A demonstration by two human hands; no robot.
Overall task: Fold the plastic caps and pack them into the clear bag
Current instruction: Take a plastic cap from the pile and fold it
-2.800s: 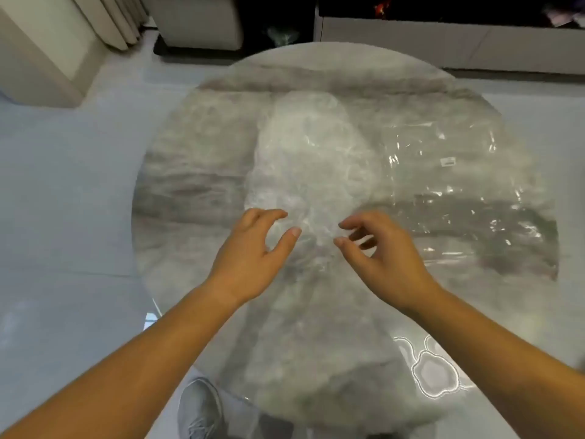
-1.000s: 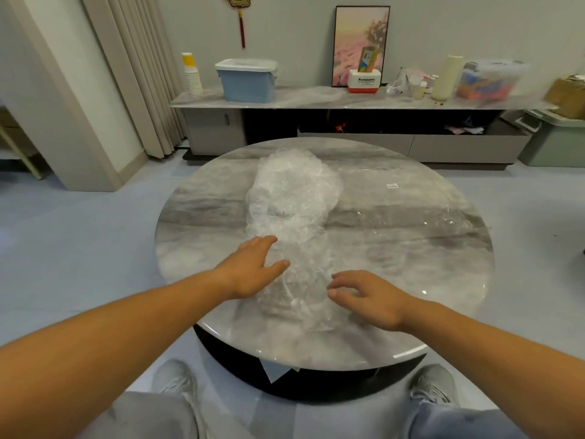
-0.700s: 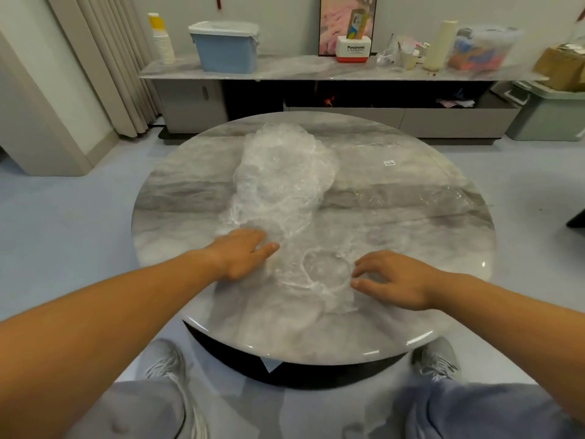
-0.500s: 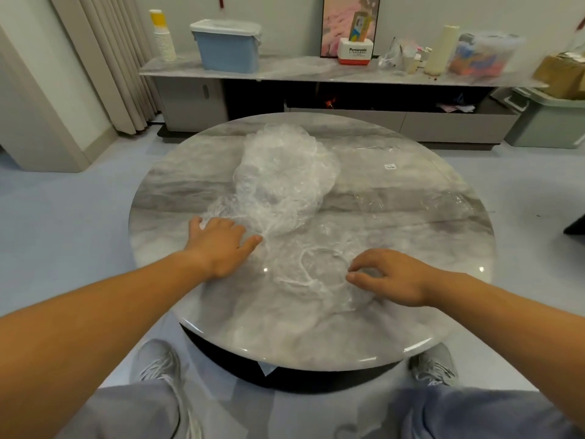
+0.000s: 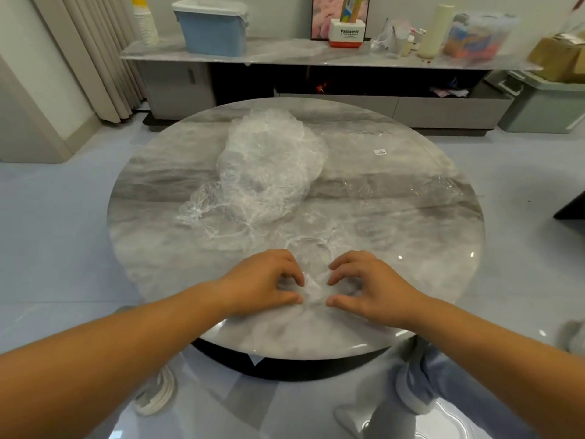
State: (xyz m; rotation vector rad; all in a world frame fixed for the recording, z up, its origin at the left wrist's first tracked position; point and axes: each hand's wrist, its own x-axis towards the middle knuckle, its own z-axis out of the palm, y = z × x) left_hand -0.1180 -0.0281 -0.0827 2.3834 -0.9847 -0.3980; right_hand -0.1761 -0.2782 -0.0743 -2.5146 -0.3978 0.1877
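Observation:
A heap of crinkled clear plastic caps (image 5: 269, 172) lies on the round marble table (image 5: 411, 280), left of centre. One single plastic cap (image 5: 311, 267) lies spread flat at the near edge. My left hand (image 5: 262, 283) and my right hand (image 5: 367, 285) sit close together on its near rim, fingers and thumbs curled and pinching the gathered plastic between them. The clear bag (image 5: 395, 172) lies flat on the right half of the table, nearly invisible except for glints and a small white label (image 5: 380, 152).
Behind the table stands a long low cabinet (image 5: 316, 55) with a blue bin (image 5: 212, 26), a white box, a roll and a clear tub. A green crate (image 5: 547, 106) stands on the floor at right. My knees and shoes show under the near table edge.
Both hands spread one cap away from the heap, my left hand going out to the left. Now they have drawn in toward the near edge and together, pinching that cap's rim.

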